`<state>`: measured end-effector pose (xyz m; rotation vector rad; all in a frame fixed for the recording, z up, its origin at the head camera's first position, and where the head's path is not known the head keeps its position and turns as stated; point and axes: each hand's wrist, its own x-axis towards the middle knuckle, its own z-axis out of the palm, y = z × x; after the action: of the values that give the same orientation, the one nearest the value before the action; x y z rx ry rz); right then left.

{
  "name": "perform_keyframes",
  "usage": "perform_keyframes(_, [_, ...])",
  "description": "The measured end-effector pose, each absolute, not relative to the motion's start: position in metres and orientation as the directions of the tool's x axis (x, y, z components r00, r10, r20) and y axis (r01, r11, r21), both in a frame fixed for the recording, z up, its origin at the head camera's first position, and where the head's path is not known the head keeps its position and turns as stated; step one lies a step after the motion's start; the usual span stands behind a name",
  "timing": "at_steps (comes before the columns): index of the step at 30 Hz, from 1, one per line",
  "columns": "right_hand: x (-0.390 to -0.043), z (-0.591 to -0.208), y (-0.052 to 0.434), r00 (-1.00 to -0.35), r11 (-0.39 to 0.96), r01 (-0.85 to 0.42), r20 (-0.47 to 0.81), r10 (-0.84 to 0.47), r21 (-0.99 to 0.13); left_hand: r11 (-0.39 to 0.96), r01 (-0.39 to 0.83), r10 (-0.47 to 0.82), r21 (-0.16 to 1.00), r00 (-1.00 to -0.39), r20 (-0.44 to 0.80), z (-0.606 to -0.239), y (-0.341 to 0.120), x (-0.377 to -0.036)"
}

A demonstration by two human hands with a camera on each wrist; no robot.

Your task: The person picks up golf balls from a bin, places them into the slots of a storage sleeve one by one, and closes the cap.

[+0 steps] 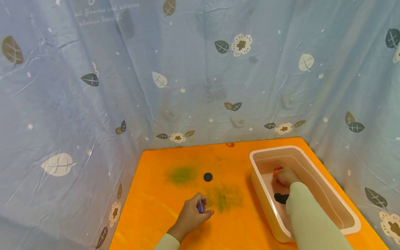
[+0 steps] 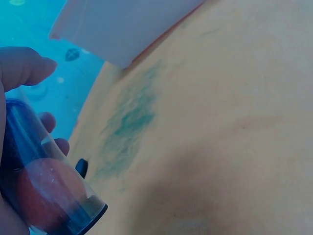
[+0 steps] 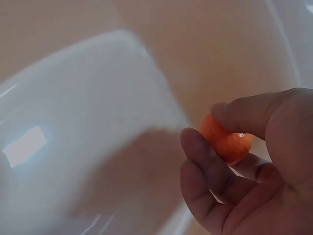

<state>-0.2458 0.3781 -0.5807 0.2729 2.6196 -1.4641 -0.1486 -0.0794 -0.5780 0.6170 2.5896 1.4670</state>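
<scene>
In the head view my left hand [image 1: 194,212] grips a clear plastic tube [image 1: 207,204] above the orange table, fingers curled round it. Through its wall in the left wrist view I see a reddish ball [image 2: 51,193] near the dark-rimmed end, and something blue-purple further up. My right hand [image 1: 285,176] reaches down inside a pale plastic basin [image 1: 258,173]. There its thumb and fingers pinch a small orange ball [image 3: 227,139]. On the table beyond the left hand lies a black round disc [image 1: 207,177].
A black object [image 1: 281,198] shows beside the right sleeve within the basin's outline; its kind is unclear. Green stains [image 1: 182,174] mark the table [image 1: 156,215]. Blue patterned curtains [image 1: 200,76] hang along the back and both sides.
</scene>
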Motion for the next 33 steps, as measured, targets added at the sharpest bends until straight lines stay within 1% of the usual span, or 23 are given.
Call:
perform_keyframes(3, [-0.243, -0.562, 0.371, -0.981, 0.454, 0.192, -0.182, 0.065, -0.870, 0.447, 0.289, 0.393, 0.847, -0.914, 0.104, -0.578, -0.080, -0.148])
perform_keyframes(6, [-0.244, -0.549, 0.364, -0.980, 0.410, 0.200, -0.180, 0.088, -0.890, 0.439, 0.284, 0.390, 0.853, -0.915, 0.104, -0.578, -0.081, -0.147])
perform_keyframes(10, [-0.245, -0.535, 0.357, -0.987, 0.435, 0.154, -0.118, 0.108, -0.887, 0.443, 0.285, 0.395, 0.850, -0.913, 0.100, -0.579, -0.080, -0.147])
perform_keyframes(13, [-0.244, -0.525, 0.354, -0.990, 0.424, 0.123, -0.079, 0.121, -0.897, 0.447, 0.286, 0.401, 0.847, -0.911, 0.097, -0.580, -0.080, -0.147])
perform_keyframes(19, [-0.240, -0.508, 0.349, -0.989, 0.365, 0.108, -0.061, 0.137, -0.925, 0.443, 0.274, 0.406, 0.854, -0.910, 0.081, -0.581, -0.079, -0.146])
perform_keyframes(27, [-0.233, -0.484, 0.336, -0.992, 0.289, 0.076, -0.042, 0.122, -0.954, 0.439, 0.296, 0.418, 0.848, -0.903, 0.099, -0.581, -0.080, -0.145])
perform_keyframes(33, [-0.225, -0.468, 0.321, -0.995, 0.272, 0.012, 0.015, 0.099, -0.962, 0.444, 0.289, 0.414, 0.848, -0.905, 0.092, -0.581, -0.080, -0.145])
